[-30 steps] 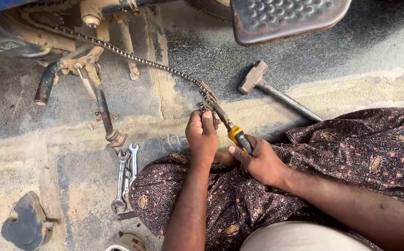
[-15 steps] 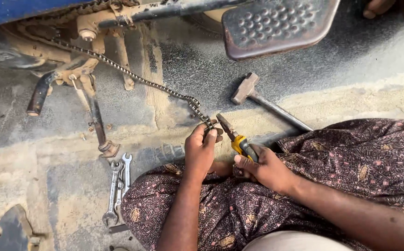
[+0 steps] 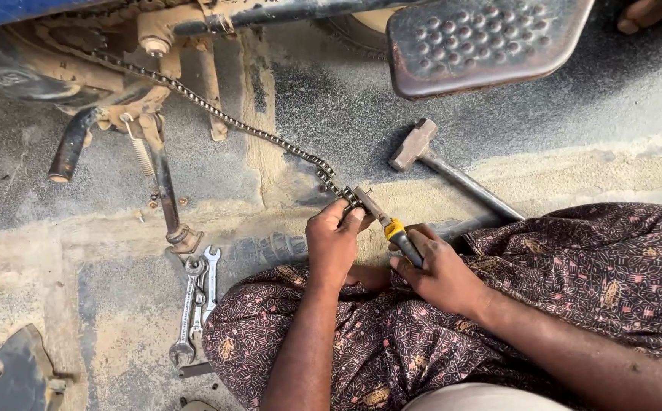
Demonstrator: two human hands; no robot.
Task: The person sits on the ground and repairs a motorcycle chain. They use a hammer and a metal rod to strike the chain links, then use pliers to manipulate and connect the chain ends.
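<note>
Left hand (image 3: 332, 242) pinches the chain (image 3: 270, 141) end at centre frame, right hand (image 3: 439, 270) squeezes the pliers (image 3: 389, 222) shut on it — best held steady, square on the link.

arms: both forearms bare, no sleeves in view
left hand (image 3: 335, 247): bare, no glove, ring or watch
right hand (image 3: 441, 274): bare, no glove
lap cloth (image 3: 574, 259): dark wrap, small pink and tan floral print
below the lap cloth: pale beige garment edge (image 3: 483, 397)

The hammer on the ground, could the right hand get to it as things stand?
Probably not right away: the right hand is gripping the pliers. The hammer lies close beyond it with nothing lying between them, so once freed it likely could.
</note>
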